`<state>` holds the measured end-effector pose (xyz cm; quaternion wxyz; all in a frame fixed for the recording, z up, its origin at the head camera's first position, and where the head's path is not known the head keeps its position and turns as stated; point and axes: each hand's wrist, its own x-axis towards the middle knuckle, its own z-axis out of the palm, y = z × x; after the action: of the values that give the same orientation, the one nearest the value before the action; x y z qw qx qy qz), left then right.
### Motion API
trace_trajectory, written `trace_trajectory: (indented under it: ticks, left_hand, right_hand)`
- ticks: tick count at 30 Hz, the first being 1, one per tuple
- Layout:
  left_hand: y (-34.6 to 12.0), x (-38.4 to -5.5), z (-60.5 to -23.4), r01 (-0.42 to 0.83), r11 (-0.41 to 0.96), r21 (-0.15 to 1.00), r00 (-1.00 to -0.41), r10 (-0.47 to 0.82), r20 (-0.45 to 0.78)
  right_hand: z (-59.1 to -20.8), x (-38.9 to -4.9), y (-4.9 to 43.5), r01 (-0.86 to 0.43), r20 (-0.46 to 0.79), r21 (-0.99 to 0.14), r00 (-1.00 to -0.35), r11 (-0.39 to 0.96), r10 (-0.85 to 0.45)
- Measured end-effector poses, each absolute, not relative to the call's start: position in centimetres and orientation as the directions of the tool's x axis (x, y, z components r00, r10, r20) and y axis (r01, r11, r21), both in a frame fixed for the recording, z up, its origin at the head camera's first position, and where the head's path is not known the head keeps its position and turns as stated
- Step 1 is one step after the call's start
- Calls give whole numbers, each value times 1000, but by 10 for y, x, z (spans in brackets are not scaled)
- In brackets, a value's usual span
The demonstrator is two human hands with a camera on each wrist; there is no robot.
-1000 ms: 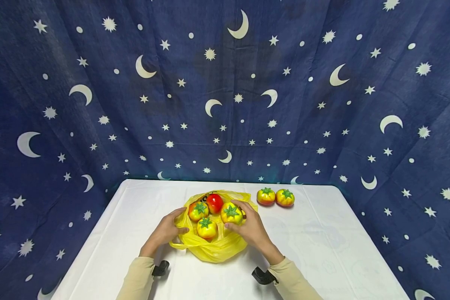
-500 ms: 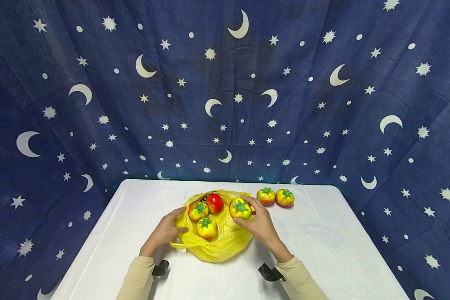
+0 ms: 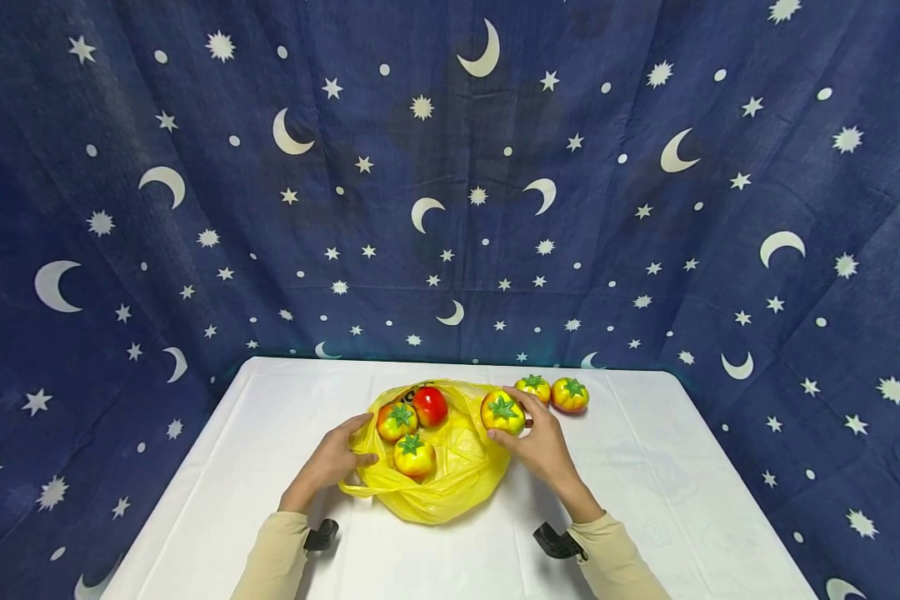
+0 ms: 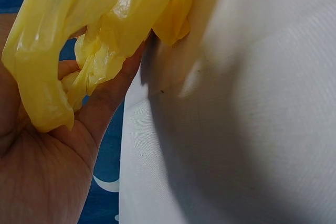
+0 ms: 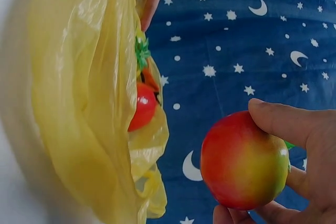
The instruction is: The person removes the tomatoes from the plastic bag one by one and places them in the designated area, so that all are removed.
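Observation:
A yellow plastic bag lies with its mouth spread wide, two yellow-red tomatoes with green star-shaped tops and a shiny red tomato inside. My left hand holds the bag's left rim between thumb and fingers; the left wrist view shows crumpled plastic across the palm. With thumb and fingertips my right hand grips another yellow-red tomato at the bag's right rim. In the right wrist view this tomato is beside the bag, its smooth red and yellow underside showing.
Two more tomatoes sit side by side at the back right of the white-covered table, the nearer one partly hidden by my right hand. A dark blue curtain with moons and stars hangs behind the table.
My right hand has moved right with the gripped tomato, from over the bag's contents to its right rim. My left hand and the other tomatoes have stayed in place.

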<state>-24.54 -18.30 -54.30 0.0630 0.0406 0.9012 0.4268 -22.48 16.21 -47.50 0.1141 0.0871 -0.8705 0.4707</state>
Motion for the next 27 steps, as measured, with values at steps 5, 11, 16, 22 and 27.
trace_trajectory:
  ticks: [5, 11, 16, 22, 27]
  left_hand:
    - [-182, -245, -541, 11, 634, 773, -988, 126, -90]
    - [-182, -244, -539, 4, 627, 779, -987, 126, -96]
    - [-183, -244, -539, 13, 626, 779, -987, 131, -88]
    - [-183, -244, -540, 28, 626, 779, -988, 134, -73]
    - [-183, -243, -540, 31, 624, 781, -988, 135, -69]
  right_hand:
    - [-478, -227, 171, -259, 290, -785, -956, 563, -35]
    - [-483, -231, 184, -217, 267, -776, -964, 593, -4]
    - [-488, -234, 196, -176, 243, -773, -970, 610, 28]
    - [-492, -239, 209, -155, 238, -752, -970, 641, 45]
    - [-495, -241, 218, -151, 245, -748, -968, 646, 58]
